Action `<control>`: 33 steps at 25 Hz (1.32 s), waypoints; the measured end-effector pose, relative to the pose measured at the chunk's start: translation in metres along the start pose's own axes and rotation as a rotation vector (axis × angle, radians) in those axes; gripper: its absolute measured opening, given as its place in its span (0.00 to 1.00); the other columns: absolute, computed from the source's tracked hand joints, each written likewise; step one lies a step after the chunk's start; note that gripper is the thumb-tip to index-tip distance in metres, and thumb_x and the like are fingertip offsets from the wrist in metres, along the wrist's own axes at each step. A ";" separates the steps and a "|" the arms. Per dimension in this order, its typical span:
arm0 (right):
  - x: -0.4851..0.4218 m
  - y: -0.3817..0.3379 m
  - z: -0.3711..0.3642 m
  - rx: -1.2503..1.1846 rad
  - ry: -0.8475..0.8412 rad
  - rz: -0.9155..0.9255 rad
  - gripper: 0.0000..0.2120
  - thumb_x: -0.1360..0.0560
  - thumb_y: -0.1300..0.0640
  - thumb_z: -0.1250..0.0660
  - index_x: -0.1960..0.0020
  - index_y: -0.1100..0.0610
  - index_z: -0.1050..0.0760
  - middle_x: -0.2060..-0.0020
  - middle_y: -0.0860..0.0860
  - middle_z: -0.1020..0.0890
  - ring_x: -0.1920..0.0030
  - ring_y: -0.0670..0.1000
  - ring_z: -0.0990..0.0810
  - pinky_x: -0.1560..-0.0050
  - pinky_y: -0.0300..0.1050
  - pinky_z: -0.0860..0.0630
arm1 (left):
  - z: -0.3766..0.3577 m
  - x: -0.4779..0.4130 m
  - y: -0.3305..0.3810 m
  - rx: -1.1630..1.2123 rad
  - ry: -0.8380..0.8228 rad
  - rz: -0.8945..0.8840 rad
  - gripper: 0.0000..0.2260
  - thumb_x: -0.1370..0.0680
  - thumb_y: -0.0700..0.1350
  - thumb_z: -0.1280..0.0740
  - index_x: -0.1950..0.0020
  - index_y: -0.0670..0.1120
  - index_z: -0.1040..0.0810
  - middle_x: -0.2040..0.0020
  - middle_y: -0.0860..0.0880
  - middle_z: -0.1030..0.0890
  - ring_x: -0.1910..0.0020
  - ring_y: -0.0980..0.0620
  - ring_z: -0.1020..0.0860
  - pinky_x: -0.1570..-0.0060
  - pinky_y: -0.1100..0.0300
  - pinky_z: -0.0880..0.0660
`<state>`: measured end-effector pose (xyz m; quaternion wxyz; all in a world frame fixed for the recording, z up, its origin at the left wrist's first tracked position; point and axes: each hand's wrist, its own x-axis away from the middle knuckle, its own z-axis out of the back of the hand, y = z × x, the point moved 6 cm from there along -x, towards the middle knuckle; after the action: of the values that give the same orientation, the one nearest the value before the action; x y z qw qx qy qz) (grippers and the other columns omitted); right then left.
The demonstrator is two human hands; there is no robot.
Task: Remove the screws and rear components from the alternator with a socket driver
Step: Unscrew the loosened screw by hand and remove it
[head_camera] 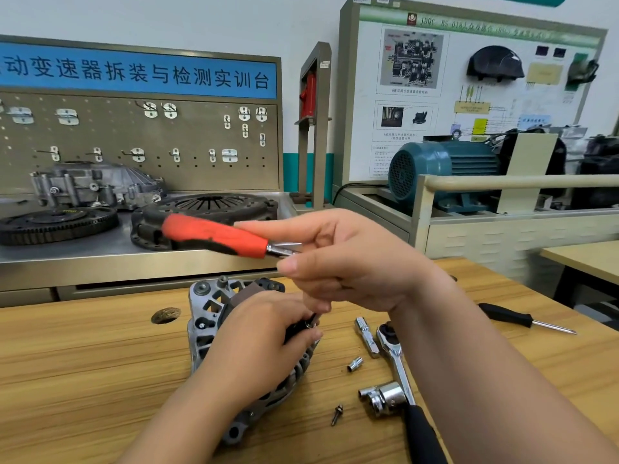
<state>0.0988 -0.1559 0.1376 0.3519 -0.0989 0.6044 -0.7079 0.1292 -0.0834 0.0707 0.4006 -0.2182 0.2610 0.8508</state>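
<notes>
The grey alternator (204,316) lies on the wooden table (83,363), rear side up. My left hand (264,333) rests on top of it and pinches a small dark part with a screw at its fingertips. Above it my right hand (348,262) holds the socket driver (217,236) by its metal shaft, the red handle pointing up and left. The driver's tip is hidden behind my fingers. One loose screw (336,414) lies on the table to the right of the alternator.
A ratchet wrench (398,360), a large socket (383,396), a small socket (355,364) and an extension bar (366,336) lie right of the alternator. A black screwdriver (522,318) lies far right. A steel bench with a clutch plate (207,209) stands behind.
</notes>
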 end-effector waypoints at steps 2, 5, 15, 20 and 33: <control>0.000 0.003 0.003 -0.033 0.121 0.027 0.22 0.23 0.69 0.40 0.32 0.56 0.28 0.79 0.44 0.37 0.78 0.42 0.40 0.74 0.38 0.32 | -0.001 0.001 -0.001 0.000 -0.006 -0.006 0.07 0.26 0.51 0.33 0.59 0.49 0.19 0.59 0.68 0.24 0.53 0.64 0.28 0.52 0.75 0.34; 0.008 0.011 0.017 -0.103 0.597 0.135 0.20 0.21 0.69 0.42 0.34 0.53 0.26 0.78 0.44 0.35 0.78 0.41 0.37 0.75 0.38 0.32 | -0.004 0.001 -0.002 -0.012 -0.017 -0.006 0.07 0.24 0.51 0.34 0.59 0.50 0.21 0.58 0.60 0.20 0.55 0.60 0.26 0.49 0.62 0.29; 0.004 0.003 0.002 -0.039 0.021 0.040 0.23 0.25 0.66 0.39 0.33 0.52 0.28 0.79 0.45 0.38 0.77 0.43 0.41 0.74 0.40 0.34 | 0.000 0.000 0.002 0.029 -0.016 -0.043 0.09 0.27 0.51 0.34 0.62 0.47 0.21 0.55 0.76 0.27 0.54 0.69 0.28 0.56 0.75 0.32; 0.006 0.006 0.011 -0.077 0.312 0.095 0.21 0.22 0.68 0.40 0.31 0.55 0.29 0.78 0.45 0.35 0.78 0.42 0.38 0.74 0.38 0.30 | -0.003 0.000 -0.002 -0.019 -0.006 -0.010 0.08 0.26 0.50 0.32 0.62 0.48 0.21 0.61 0.57 0.21 0.56 0.58 0.27 0.57 0.65 0.30; 0.005 0.010 0.011 0.068 0.459 0.086 0.26 0.25 0.72 0.42 0.33 0.51 0.26 0.78 0.45 0.35 0.78 0.43 0.40 0.68 0.47 0.26 | -0.004 0.002 -0.002 0.018 0.020 0.045 0.12 0.27 0.50 0.31 0.68 0.53 0.30 0.67 0.57 0.27 0.58 0.63 0.30 0.62 0.70 0.34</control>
<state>0.1053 -0.1678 0.1296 0.2384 0.1024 0.6480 -0.7161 0.1307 -0.0839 0.0661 0.3808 -0.2170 0.2776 0.8549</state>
